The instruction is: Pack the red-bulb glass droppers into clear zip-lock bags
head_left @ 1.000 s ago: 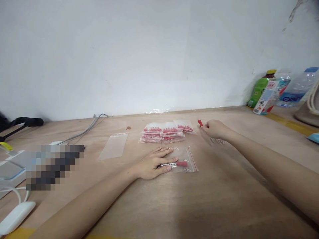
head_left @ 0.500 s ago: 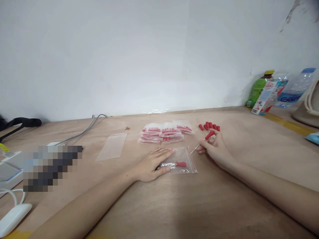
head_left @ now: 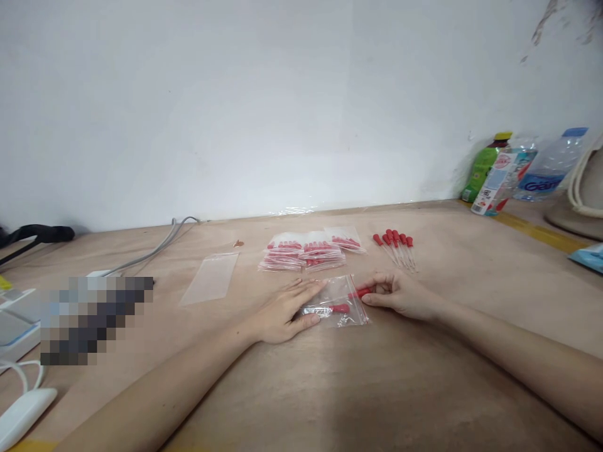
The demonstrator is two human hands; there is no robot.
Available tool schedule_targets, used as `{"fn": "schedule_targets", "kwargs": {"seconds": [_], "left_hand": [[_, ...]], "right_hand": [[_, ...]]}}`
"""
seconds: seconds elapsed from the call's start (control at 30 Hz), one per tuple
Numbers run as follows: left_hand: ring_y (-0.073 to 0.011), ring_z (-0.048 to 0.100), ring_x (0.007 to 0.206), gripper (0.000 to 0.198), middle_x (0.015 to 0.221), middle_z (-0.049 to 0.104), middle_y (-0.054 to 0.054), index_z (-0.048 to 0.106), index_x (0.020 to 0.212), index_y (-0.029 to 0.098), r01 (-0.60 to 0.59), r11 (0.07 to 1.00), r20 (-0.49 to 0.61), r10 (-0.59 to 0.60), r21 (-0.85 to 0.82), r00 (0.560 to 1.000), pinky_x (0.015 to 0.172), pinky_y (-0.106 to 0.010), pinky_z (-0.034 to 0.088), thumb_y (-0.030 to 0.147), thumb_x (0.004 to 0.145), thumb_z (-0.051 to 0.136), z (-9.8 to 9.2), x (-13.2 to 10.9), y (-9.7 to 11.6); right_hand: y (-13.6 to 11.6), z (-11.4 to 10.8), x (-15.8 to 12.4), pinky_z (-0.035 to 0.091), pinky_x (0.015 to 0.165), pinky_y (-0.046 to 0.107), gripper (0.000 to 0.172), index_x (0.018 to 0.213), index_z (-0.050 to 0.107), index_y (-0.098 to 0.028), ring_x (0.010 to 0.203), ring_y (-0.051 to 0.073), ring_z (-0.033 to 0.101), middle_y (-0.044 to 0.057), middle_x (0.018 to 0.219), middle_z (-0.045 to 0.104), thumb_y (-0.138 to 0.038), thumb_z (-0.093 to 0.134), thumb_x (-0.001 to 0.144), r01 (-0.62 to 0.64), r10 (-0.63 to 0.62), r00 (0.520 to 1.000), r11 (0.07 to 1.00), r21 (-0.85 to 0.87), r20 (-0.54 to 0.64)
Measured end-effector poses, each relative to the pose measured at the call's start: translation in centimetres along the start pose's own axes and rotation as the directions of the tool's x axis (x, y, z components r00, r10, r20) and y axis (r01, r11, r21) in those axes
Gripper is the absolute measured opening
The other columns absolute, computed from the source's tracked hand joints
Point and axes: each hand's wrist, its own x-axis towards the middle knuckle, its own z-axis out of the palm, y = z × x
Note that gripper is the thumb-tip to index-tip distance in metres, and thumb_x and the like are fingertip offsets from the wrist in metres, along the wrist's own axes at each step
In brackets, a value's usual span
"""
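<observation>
My left hand (head_left: 287, 309) lies flat on the left end of a clear zip bag (head_left: 340, 301) with a red seal strip; its fingers are spread and the thumb presses the bag down. One red-capped dropper (head_left: 340, 308) lies inside the bag. My right hand (head_left: 400, 294) pinches another red-capped dropper (head_left: 362, 292) at the bag's open right end, its tip inside the mouth. Several loose red-capped droppers (head_left: 396, 246) lie just behind my right hand.
A pile of filled zip bags (head_left: 308, 251) sits behind the open bag. An empty clear bag (head_left: 210, 278) lies to the left. Grey cables (head_left: 155, 248) and white devices (head_left: 23, 411) are at far left. Bottles (head_left: 506, 169) stand against the wall at right.
My right hand picked one dropper from the loose group, came down toward me and brought it to the bag's mouth. My left hand stayed on the bag.
</observation>
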Motion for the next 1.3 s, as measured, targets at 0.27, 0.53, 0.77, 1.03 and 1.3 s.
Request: {"fn": "schedule_targets", "kwargs": {"seconds": [0.27,0.53,0.77,1.03,1.3], "left_hand": [[-0.0202,0.024,0.131,0.056,0.142,0.029,-0.004,0.015,0.140,0.023,0.030,1.000,0.020,-0.030,-0.005,0.999,0.108,-0.038,0.020,0.039,0.091,0.037,0.1,0.3,0.0],[-0.0205,0.025,0.130,0.056,0.141,0.029,-0.005,0.015,0.140,0.023,0.030,1.000,0.024,-0.030,0.000,0.999,0.108,-0.039,0.018,0.040,0.091,0.036,0.1,0.4,0.1],[-0.0223,0.024,0.131,0.055,0.142,0.027,-0.005,0.015,0.140,0.025,0.022,1.000,0.022,-0.022,-0.016,1.000,0.108,-0.043,0.018,0.040,0.091,0.037,0.2,0.3,0.0],[-0.0198,0.010,0.134,0.045,0.146,0.013,0.001,0.022,0.138,0.029,0.034,0.999,0.156,-0.034,0.004,0.987,0.110,-0.042,0.009,0.040,0.094,0.026,-0.5,0.4,-0.1],[-0.0199,0.010,0.134,0.046,0.146,0.014,0.002,0.021,0.138,0.031,0.008,1.000,0.131,-0.008,0.004,0.991,0.110,-0.042,0.008,0.041,0.094,0.028,-0.2,0.4,-0.3]], "right_hand": [[0.3,2.4,1.3,0.044,0.057,0.025,0.035,0.074,0.058,-0.015,0.061,0.012,0.055,0.000,0.065,0.061,-0.043,0.071,0.056,0.102,-0.095,0.980,0.994,0.033,-0.172],[-0.5,2.0,0.7,0.045,0.062,0.024,0.033,0.077,0.063,-0.015,0.065,0.012,0.058,0.003,0.074,0.065,-0.044,0.066,0.064,0.025,-0.027,0.999,0.998,0.049,0.039],[-0.5,2.0,0.7,0.044,0.063,0.024,0.029,0.071,0.065,-0.015,0.069,0.014,0.057,0.002,0.072,0.064,-0.043,0.059,0.071,0.135,-0.124,0.978,0.989,-0.056,0.170],[-0.6,-2.6,1.7,0.039,0.056,0.025,0.018,0.074,0.064,-0.017,0.063,0.015,0.056,0.002,0.067,0.063,-0.031,0.052,0.071,-0.068,-0.206,0.912,0.778,-0.625,-0.356],[-1.3,-6.4,5.5,0.039,0.056,0.030,0.029,0.078,0.065,-0.016,0.079,0.026,0.060,0.013,0.086,0.064,-0.039,0.047,0.073,-0.538,-0.059,0.794,0.396,-0.744,-0.605]]}}
